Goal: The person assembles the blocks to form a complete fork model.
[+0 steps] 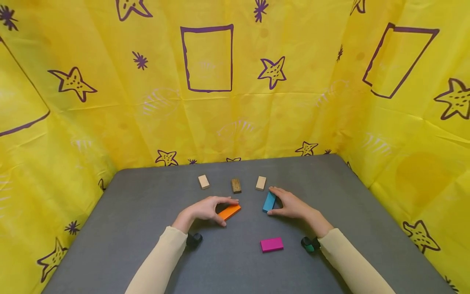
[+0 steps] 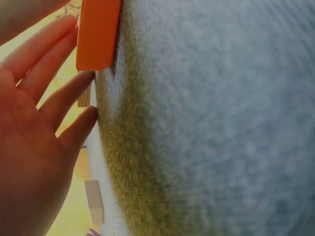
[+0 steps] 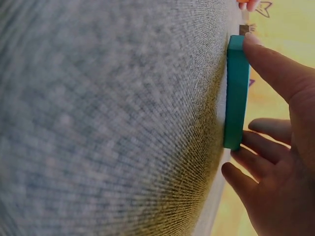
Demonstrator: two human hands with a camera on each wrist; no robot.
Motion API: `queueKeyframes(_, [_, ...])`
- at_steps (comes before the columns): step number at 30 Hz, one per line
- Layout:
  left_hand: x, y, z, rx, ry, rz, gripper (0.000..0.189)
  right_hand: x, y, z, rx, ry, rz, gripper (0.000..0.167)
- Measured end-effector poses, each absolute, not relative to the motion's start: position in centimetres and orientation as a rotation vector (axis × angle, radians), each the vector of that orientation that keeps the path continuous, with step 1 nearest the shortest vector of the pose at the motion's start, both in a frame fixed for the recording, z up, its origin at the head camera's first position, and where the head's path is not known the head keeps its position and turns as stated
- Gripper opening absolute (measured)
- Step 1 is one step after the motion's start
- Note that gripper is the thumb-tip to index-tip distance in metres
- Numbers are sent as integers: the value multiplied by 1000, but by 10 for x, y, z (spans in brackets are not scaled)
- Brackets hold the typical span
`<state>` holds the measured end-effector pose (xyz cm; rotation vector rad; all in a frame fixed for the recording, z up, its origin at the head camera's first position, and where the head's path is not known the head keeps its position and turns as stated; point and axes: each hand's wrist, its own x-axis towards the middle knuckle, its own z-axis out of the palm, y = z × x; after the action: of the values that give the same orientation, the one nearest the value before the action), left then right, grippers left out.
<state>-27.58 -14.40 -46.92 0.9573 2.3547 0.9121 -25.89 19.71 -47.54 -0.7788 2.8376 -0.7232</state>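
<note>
On the grey table, my left hand (image 1: 209, 209) spans an orange block (image 1: 230, 211), thumb by its near side and fingers along its far side. The left wrist view shows the orange block (image 2: 98, 39) lying in front of the fingertips; the thumb's contact is not seen there. To the right, my right hand (image 1: 291, 204) holds a blue block (image 1: 269, 201) by its two ends, between thumb and fingers. That blue block (image 3: 237, 93) looks teal in the right wrist view, with the thumb at one end and fingertips at the other. Both blocks appear low at the table surface.
Behind the hands stand two pale wooden blocks, a left one (image 1: 203, 181) and a right one (image 1: 260, 183), with a darker brown wooden block (image 1: 236, 185) between them. A magenta block (image 1: 271, 244) lies nearer me. Yellow patterned cloth (image 1: 235, 122) encloses the table's back and sides.
</note>
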Motion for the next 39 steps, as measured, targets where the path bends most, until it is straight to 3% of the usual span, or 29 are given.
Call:
queueKeyframes(10, [-278, -148, -468, 933, 2309, 868, 83, -260, 195, -476, -758, 2834, -734, 89])
queueKeyframes(39, [-273, -146, -472, 968, 2420, 901, 81, -260, 195, -475, -744, 2828, -756, 89])
